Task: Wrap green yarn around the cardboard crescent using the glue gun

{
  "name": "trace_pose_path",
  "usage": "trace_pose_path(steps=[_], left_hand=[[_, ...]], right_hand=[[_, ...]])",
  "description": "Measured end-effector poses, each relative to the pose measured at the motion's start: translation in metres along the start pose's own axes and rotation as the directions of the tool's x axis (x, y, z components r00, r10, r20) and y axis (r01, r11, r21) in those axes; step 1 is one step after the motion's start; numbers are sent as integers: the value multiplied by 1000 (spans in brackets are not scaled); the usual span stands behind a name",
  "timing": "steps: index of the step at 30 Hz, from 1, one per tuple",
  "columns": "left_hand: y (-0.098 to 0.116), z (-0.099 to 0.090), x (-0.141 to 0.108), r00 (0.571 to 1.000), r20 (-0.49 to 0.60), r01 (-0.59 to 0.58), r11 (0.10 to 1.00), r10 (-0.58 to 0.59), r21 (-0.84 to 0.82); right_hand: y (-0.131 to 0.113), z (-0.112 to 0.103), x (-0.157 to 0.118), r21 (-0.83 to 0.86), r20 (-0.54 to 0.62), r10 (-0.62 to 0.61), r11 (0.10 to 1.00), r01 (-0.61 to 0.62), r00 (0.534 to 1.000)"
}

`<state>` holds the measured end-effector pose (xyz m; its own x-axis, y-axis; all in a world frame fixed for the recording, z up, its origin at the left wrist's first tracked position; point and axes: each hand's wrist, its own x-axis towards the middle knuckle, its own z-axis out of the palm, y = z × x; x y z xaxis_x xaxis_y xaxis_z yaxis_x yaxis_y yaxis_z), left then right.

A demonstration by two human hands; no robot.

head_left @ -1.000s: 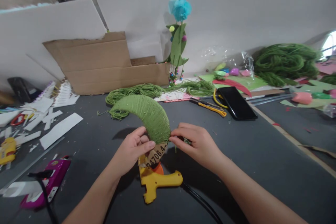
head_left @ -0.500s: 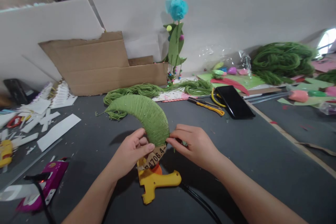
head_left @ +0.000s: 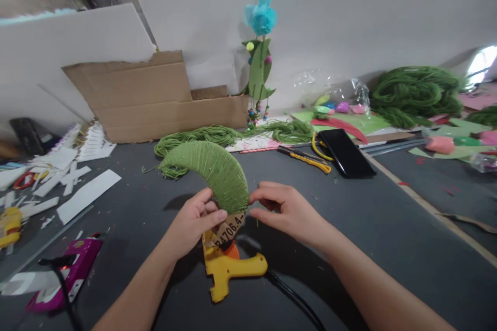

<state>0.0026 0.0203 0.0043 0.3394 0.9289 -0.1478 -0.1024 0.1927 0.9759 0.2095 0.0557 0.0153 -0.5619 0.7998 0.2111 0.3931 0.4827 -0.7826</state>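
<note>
A cardboard crescent is wrapped in green yarn, with bare printed cardboard at its lower end. My left hand grips the crescent near that bare end, thumb on top. At the crescent's right edge is my right hand, its index finger touching or almost touching the yarn and its thumb a little apart. Whether a strand lies between those fingers is too small to tell. Below the crescent, a yellow glue gun lies on the dark table.
Loose green yarn lies behind the crescent. Further right are a yellow-handled cutter and a black phone. A magenta power strip and white paper scraps are at the left. Brown cardboard leans at the back.
The thumb and index finger of my right hand have moved apart. My left hand keeps its hold on the crescent, and the view has shifted slightly.
</note>
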Motion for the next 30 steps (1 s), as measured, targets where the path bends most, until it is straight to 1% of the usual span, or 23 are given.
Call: trace_pose_path(steps=[4, 7, 11, 13, 15, 17, 20, 23, 25, 27, 28, 29, 30], left_hand=[[-1, 0, 1, 1000, 7, 7, 1000, -7, 29], [0, 1, 3, 1000, 4, -7, 999, 7, 41], [0, 3, 7, 999, 18, -32, 994, 30, 105], [0, 2, 9, 999, 33, -26, 991, 21, 131], [-1, 0, 10, 999, 42, -16, 990, 10, 137], [-2, -3, 11, 1000, 26, -7, 990, 4, 140], [-4, -9, 11, 997, -68, -23, 990, 33, 139], [-6, -15, 9, 982, -170, -51, 987, 77, 149], [-9, -18, 9, 972, -213, -66, 982, 103, 175], [-12, -22, 9, 957, -252, -87, 973, 141, 212], [-14, -25, 10, 948, -273, -99, 968, 162, 231], [-16, -27, 11, 937, -297, -111, 961, 186, 252], [-18, -30, 13, 924, -321, -121, 955, 208, 271]], right_hand=[[2, 0, 1, -5, -12, 7, 1000, -7, 1000], [4, 1, 3, 51, -26, 19, 999, -18, 999], [11, 6, 6, 163, -34, 94, 983, -87, 995], [14, 9, 7, 209, -37, 134, 970, -123, 990], [14, 10, 7, 235, -37, 157, 961, -144, 987], [13, 9, 7, 226, -45, 167, 962, -153, 985], [14, 8, 7, 137, -50, 134, 982, -126, 990], [19, 11, 7, -33, -23, 48, 998, -49, 999], [19, 15, 6, -194, -86, -3, 981, -14, 996], [13, 20, 3, -352, -202, -83, 936, 7, 976], [8, 23, 1, -405, -216, -133, 914, 35, 967], [1, 26, -2, -429, -173, -171, 899, 82, 970], [-7, 30, -6, -424, -80, -203, 893, 151, 976]])
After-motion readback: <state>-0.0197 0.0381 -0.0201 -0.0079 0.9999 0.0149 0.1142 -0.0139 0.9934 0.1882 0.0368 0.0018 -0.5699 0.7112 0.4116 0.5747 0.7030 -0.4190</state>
